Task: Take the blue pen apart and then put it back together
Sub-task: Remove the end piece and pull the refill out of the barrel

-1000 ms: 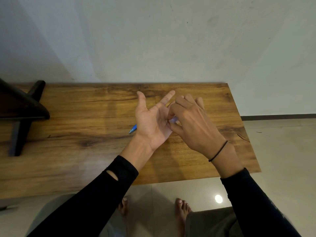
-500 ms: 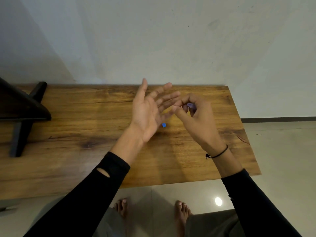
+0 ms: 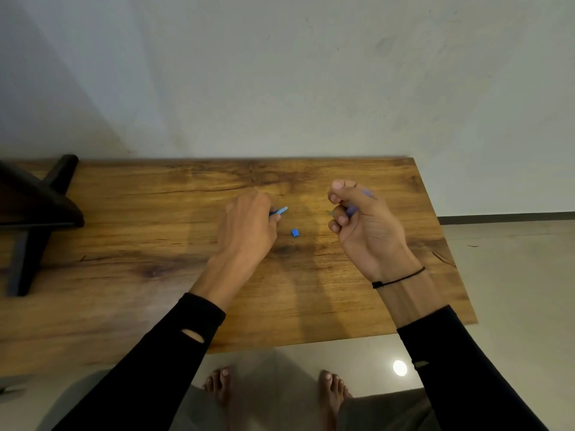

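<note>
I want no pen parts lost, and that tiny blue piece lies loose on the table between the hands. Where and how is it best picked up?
Pinch the small blue piece across its two short sides with thumb and forefinger, coming straight down from above. It lies low on the wooden table, so nothing can slip under it. Both the left hand and the right hand already hold pen parts.

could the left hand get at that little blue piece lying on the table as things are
Probably yes: the small blue piece lies bare on the table, just right of the left hand, though its fingers already hold a blue pen part.
</note>
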A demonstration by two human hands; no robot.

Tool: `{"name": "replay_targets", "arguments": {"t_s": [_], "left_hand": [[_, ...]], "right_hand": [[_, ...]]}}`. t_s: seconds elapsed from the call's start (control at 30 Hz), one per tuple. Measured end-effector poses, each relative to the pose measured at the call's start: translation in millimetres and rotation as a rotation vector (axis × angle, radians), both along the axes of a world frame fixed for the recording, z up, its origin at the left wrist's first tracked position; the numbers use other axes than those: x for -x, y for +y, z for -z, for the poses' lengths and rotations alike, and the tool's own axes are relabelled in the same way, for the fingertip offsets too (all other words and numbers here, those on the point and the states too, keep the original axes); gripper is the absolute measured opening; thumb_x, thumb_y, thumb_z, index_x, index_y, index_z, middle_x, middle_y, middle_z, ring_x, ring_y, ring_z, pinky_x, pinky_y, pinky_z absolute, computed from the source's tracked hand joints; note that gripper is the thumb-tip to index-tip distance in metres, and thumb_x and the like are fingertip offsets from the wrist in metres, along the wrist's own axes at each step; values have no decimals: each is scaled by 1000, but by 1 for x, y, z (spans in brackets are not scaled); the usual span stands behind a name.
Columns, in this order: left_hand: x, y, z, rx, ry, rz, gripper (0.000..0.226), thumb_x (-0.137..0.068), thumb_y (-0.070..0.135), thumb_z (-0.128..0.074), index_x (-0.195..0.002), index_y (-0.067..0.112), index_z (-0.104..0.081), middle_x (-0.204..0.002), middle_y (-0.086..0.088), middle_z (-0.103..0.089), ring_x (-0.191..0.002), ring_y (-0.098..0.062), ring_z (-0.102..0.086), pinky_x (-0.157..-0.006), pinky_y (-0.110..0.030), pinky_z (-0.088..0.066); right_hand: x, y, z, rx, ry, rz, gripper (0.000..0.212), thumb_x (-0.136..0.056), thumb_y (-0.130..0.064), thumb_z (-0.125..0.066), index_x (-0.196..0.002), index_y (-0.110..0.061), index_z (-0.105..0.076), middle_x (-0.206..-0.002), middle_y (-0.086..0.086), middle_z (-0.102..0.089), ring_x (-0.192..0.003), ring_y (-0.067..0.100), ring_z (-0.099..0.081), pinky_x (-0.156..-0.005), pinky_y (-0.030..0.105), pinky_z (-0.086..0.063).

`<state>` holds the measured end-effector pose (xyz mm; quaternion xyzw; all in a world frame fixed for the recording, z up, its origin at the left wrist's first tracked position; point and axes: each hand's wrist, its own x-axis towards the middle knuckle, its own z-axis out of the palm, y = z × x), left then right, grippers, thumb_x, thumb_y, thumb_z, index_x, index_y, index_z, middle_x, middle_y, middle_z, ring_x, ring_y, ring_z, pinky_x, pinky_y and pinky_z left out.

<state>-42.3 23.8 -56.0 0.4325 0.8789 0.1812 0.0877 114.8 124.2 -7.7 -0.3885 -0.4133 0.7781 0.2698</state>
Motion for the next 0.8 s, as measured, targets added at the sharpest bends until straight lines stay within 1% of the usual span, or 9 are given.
{"name": "replay_targets", "arguments": {"t_s": [0.1, 0.17, 0.23, 0.4, 0.47, 0.53, 0.63, 0.73, 0.8], "left_hand": [[2, 2, -8, -182, -298, -21, 4, -100, 30, -78, -103, 30, -80, -95, 13, -78, -93, -14, -77, -78, -35, -59], [0, 2, -14, -362, -543, 42, 12, -100, 20, -78, -100, 32, -76, -94, 12, -81, -94, -11, -80, -89, -38, -65], [-5, 0, -20, -497, -640, 149, 18, -102, 15, -75, -103, 33, -75, -93, 10, -84, -95, -6, -82, -89, -33, -67], [-13, -1, -24, -603, -652, 247, 21, -103, 17, -76, -107, 37, -74, -99, 13, -82, -98, -7, -81, -82, -23, -62], [-13, -1, -25, -618, -666, 248, 20, -103, 16, -76, -108, 36, -74, -100, 14, -82, -99, -8, -81, -81, -22, -60], [-11, -2, -23, -607, -641, 261, 16, -103, 18, -75, -112, 32, -76, -104, 14, -81, -102, -11, -80, -85, -28, -62], [-10, -1, -20, -574, -605, 271, 16, -104, 20, -74, -119, 25, -78, -107, 12, -80, -105, -14, -78, -88, -35, -64], [-9, -1, -18, -561, -602, 260, 17, -104, 22, -75, -119, 28, -78, -106, 17, -79, -102, -10, -76, -81, -26, -59], [-8, -1, -19, -563, -598, 259, 17, -103, 22, -75, -118, 30, -78, -105, 19, -79, -101, -8, -76, -79, -23, -57]], "right_hand": [[0, -1, -1, 44, 61, 19, 16, -99, -10, -66, -87, -21, -68, -89, -1, -62, -57, 10, -37, -61, 29, -31], [1, -2, -3, 43, 91, 17, 16, -99, -10, -65, -87, -20, -68, -91, 1, -65, -55, 9, -36, -61, 29, -30], [1, -2, -4, 24, 122, 18, 15, -101, -9, -64, -90, -19, -67, -91, 2, -66, -52, 8, -34, -61, 28, -29], [1, -6, -5, -52, 166, 30, 9, -102, -10, -63, -94, -15, -64, -84, 11, -56, -40, 3, -28, -55, 25, -27], [0, -7, -5, -93, 173, 23, 8, -102, -9, -62, -96, -14, -63, -81, 5, -62, -40, 2, -28, -53, 24, -28], [0, -7, -6, -125, 170, 13, 6, -103, -9, -61, -99, -12, -62, -85, 1, -68, -42, 3, -28, -53, 24, -29], [-1, -6, -6, -151, 158, 3, 5, -103, -9, -61, -100, -12, -62, -88, 3, -64, -44, 4, -29, -53, 24, -30], [-1, -6, -4, -204, 148, -8, 6, -103, -7, -62, -99, -11, -64, -81, -3, -61, -43, 3, -30, -52, 25, -30], [0, -7, -4, -221, 145, -17, 4, -103, -6, -63, -100, -9, -65, -82, 0, -59, -44, 3, -32, -51, 24, -31]]}}
